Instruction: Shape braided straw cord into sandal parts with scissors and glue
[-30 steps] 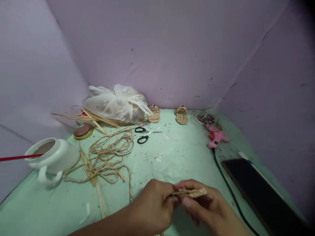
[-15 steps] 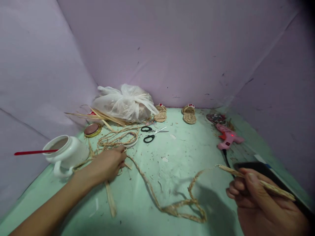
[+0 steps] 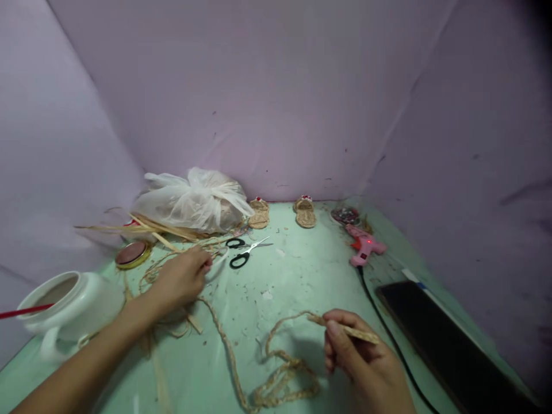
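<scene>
The right hand [image 3: 360, 356] pinches a woven straw piece [image 3: 363, 336], closer and to the right of the scissors [image 3: 253, 246]. The left hand [image 3: 183, 279] is at the braided straw cord [image 3: 231, 361], left of the scissors. Two straw slippers [image 3: 306, 218] sit behind the scissors.

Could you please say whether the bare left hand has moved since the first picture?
Yes, forward and leftward: the bare left hand is now left of the black-handled metal scissors.

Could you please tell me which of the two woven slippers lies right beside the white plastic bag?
The left slipper, beside the bag; the right slipper sits apart, nearer the pink glue gun.
</scene>
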`<state>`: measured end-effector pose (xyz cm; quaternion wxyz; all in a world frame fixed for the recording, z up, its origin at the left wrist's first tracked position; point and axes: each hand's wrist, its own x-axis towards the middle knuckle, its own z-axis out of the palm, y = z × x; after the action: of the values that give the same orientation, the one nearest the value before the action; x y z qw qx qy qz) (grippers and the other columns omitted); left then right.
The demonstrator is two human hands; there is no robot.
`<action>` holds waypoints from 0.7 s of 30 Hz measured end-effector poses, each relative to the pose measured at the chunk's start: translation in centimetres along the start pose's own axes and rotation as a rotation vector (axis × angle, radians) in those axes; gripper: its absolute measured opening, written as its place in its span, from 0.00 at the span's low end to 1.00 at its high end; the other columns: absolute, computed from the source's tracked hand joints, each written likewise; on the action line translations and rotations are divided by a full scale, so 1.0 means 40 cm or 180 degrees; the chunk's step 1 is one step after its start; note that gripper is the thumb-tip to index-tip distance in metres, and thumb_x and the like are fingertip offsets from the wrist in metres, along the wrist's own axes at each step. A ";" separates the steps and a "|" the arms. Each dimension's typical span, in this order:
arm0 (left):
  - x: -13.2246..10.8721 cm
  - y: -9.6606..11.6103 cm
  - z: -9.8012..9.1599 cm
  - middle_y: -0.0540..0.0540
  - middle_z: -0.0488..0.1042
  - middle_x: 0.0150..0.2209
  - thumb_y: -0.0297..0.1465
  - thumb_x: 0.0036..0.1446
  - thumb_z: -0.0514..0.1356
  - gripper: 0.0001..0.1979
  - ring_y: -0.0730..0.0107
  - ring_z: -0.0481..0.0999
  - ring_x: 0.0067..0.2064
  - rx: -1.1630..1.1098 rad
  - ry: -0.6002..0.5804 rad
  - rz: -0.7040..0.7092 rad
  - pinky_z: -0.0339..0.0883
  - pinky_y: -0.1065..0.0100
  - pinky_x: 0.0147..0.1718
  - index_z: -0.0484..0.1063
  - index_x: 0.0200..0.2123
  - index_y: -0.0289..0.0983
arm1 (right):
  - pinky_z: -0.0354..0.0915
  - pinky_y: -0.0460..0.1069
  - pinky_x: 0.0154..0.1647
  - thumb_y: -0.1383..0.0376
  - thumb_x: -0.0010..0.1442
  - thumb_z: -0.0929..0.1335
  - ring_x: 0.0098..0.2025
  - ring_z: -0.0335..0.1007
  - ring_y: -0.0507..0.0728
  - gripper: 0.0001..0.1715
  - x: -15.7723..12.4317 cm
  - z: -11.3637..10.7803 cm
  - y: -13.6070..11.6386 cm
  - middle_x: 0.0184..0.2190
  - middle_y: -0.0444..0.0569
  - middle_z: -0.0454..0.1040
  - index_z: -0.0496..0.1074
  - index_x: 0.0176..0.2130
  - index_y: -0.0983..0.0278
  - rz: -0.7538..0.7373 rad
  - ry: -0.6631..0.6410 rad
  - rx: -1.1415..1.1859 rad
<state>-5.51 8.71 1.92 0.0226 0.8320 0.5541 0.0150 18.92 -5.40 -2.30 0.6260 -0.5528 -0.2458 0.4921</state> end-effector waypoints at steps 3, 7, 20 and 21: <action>0.057 0.033 -0.065 0.48 0.69 0.26 0.32 0.55 0.47 0.10 0.67 0.68 0.29 -0.0642 0.0401 0.0300 0.60 0.69 0.29 0.66 0.28 0.37 | 0.57 0.43 0.18 0.52 0.44 0.73 0.16 0.58 0.48 0.19 -0.005 0.016 0.009 0.13 0.41 0.64 0.72 0.28 0.65 0.0025 -0.0113 -0.0029; 0.175 0.153 -0.058 0.47 0.72 0.32 0.27 0.52 0.50 0.08 0.67 0.70 0.35 -0.0476 0.0218 0.0935 0.61 0.69 0.34 0.69 0.29 0.37 | 0.54 0.44 0.16 0.51 0.43 0.72 0.14 0.56 0.48 0.20 -0.005 0.023 0.031 0.12 0.41 0.63 0.72 0.27 0.66 0.0028 -0.0175 0.0058; 0.105 0.225 0.048 0.44 0.74 0.41 0.33 0.59 0.47 0.15 0.63 0.72 0.43 -0.0426 -0.0079 0.0777 0.62 0.66 0.40 0.69 0.44 0.39 | 0.61 0.44 0.24 0.57 0.46 0.73 0.22 0.64 0.49 0.15 0.021 -0.042 -0.006 0.19 0.41 0.70 0.72 0.33 0.61 -0.0661 0.0724 0.0300; 0.065 0.198 0.038 0.43 0.74 0.39 0.34 0.58 0.47 0.15 0.62 0.73 0.40 -0.0346 -0.0236 0.0677 0.63 0.65 0.38 0.71 0.41 0.39 | 0.62 0.44 0.25 0.57 0.46 0.73 0.23 0.65 0.49 0.14 0.024 -0.053 -0.013 0.20 0.41 0.70 0.73 0.33 0.60 -0.0797 0.0787 0.0397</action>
<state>2.85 8.01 0.82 0.0864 0.8836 0.4599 0.0166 21.29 -5.45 -2.62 0.7408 -0.5343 -0.2029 0.3530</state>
